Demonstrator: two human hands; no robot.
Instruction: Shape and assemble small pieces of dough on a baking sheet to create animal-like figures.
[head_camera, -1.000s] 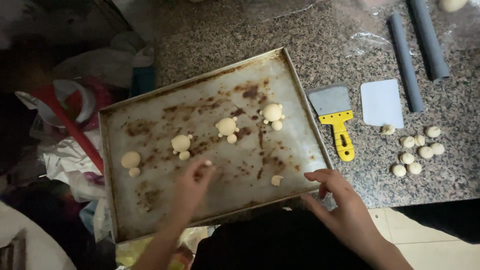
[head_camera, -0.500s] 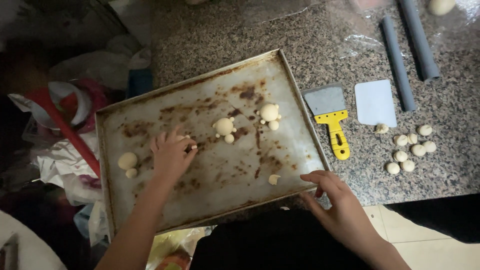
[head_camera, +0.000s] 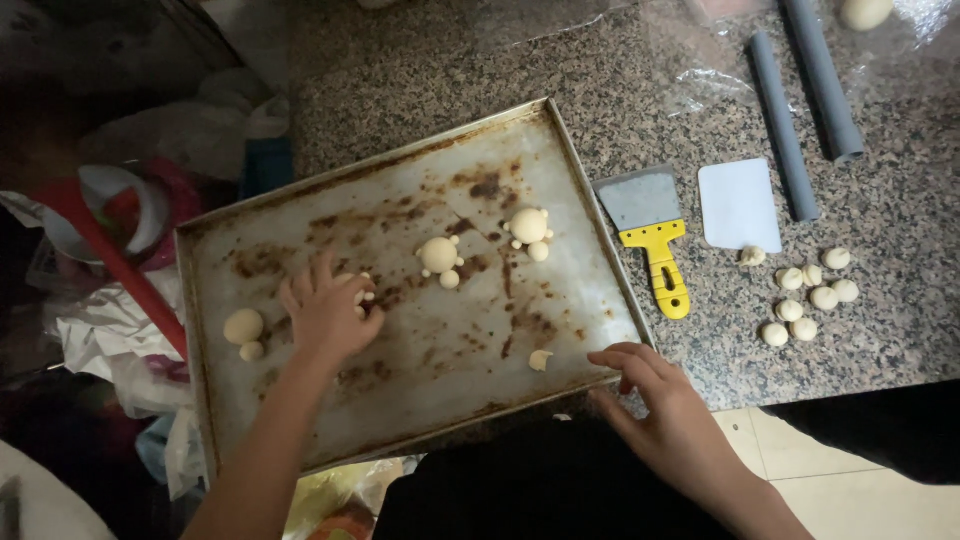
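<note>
A worn, stained metal baking tray (head_camera: 300, 210) lies on the speckled stone counter. On it stand pale dough figures made of balls: one at the left (head_camera: 244, 329), one in the middle (head_camera: 440, 257) and one further right (head_camera: 530, 229). My left hand (head_camera: 325, 315) rests over another dough figure (head_camera: 364, 295), fingers curled on it, so most of it is hidden. My right hand (head_camera: 650, 395) touches the tray's near right rim, fingers apart, holding nothing. A small dough scrap (head_camera: 540, 360) lies just left of those fingers.
Right of the tray lie a yellow-handled metal scraper (head_camera: 652, 235), a white plastic scraper card (head_camera: 740, 203), two grey tubes (head_camera: 805, 90) and several small dough balls (head_camera: 805, 290). Crumpled bags and a red-handled object (head_camera: 110, 255) crowd the dark area left of the tray.
My left hand moved up and left across the tray onto the dough figure. My right hand stayed at the tray's near right rim.
</note>
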